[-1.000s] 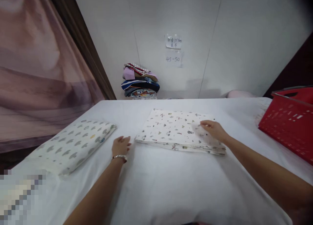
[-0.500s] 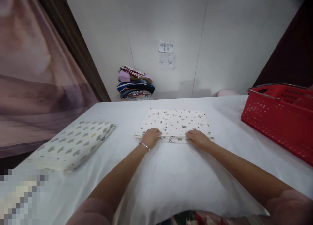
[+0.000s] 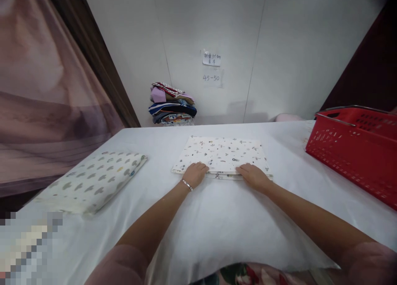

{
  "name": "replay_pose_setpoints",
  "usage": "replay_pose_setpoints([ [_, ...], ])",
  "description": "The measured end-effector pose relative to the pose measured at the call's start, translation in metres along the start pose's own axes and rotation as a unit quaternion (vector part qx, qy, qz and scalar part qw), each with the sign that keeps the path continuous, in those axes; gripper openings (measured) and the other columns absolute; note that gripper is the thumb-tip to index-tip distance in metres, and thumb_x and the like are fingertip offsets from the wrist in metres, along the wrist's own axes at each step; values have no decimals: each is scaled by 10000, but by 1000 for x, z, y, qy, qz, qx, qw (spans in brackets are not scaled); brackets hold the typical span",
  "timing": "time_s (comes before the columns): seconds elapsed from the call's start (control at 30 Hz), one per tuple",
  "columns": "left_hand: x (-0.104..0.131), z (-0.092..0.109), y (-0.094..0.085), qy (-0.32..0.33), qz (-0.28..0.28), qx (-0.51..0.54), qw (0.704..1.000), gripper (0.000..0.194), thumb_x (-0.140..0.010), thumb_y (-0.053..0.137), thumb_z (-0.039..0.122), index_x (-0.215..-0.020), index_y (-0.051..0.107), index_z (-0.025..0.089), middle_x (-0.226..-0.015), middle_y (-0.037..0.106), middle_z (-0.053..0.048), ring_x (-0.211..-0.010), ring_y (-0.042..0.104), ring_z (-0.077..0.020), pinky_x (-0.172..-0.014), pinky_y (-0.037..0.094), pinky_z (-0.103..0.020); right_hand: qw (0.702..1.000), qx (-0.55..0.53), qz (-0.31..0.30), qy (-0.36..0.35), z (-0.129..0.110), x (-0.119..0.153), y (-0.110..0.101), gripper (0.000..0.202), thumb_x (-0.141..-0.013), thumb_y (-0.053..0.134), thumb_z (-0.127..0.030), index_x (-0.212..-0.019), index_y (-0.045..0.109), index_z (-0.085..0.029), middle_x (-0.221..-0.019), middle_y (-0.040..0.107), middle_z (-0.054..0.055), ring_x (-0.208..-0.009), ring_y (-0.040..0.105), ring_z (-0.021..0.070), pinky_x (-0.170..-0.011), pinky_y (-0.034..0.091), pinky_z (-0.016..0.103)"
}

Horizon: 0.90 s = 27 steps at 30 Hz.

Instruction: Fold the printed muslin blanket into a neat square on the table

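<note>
Your left hand and right hand touch the near side of the folded cloth, toward the desk's far edge; whether they grip is hidden. You seem to be squaring layers; the next move calls for even handling.

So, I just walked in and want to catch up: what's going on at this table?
A person has the left hand and right hand on the near edge of a folded white cloth with small scattered prints. It lies flat on a white-covered table. Off to the left lies another folded white cloth with grey cloud-like shapes; to the right is a red perforated plastic basket.
</note>
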State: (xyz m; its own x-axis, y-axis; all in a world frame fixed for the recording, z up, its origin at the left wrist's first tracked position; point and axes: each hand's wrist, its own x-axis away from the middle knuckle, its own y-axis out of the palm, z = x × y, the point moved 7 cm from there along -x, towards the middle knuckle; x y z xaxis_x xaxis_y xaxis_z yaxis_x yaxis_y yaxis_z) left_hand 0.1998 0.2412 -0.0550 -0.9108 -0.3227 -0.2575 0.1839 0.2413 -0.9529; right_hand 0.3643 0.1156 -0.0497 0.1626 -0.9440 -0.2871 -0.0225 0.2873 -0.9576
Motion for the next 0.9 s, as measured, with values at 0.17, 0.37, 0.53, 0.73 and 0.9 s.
replay_pose_setpoints([
  [0.17,9,4,1,13,-14,26,999,276,-801,409,86,-991,577,195,-993,597,-50,-917,510,-188,-754,384,-319,999,-18,25,-34,-13,11,0,362,-821,346,-97,-1112,550,-163,-1049,581,103,-888,497,205,-745,398,328],
  [0.37,17,0,-5,35,12,73,997,439,-723,437,58,-1141,508,173,-1109,557,-71,-1005,480,-194,-838,380,-333,998,-34,54,-25,-5,29,1,430,-799,368,-102,-1210,472,-171,-1138,541,113,-989,490,221,-807,402,378],
  [0.53,20,-25,-3,-4,-3,67,998,544,-665,416,1,-1168,503,190,-1166,535,-72,-1080,455,-200,-888,366,-355,998,-23,47,36,11,50,-8,467,-797,358,-77,-1244,438,-182,-1145,545,105,-1035,482,213,-863,383,396],
  [0.73,18,-52,2,-86,-45,20,995,542,-668,384,-30,-1135,550,189,-1180,538,-87,-1093,466,-233,-832,407,-372,995,-4,52,83,22,55,-13,425,-790,365,-36,-1168,515,-162,-1112,572,102,-1015,494,213,-853,387,372],
  [0.9,37,-67,1,-105,-41,13,994,489,-701,368,-1,-1095,587,189,-1121,586,-70,-1027,514,-225,-837,420,-365,993,-70,82,53,23,66,-19,370,-834,366,-108,-1150,535,-203,-1120,575,84,-1019,509,198,-865,404,361],
])
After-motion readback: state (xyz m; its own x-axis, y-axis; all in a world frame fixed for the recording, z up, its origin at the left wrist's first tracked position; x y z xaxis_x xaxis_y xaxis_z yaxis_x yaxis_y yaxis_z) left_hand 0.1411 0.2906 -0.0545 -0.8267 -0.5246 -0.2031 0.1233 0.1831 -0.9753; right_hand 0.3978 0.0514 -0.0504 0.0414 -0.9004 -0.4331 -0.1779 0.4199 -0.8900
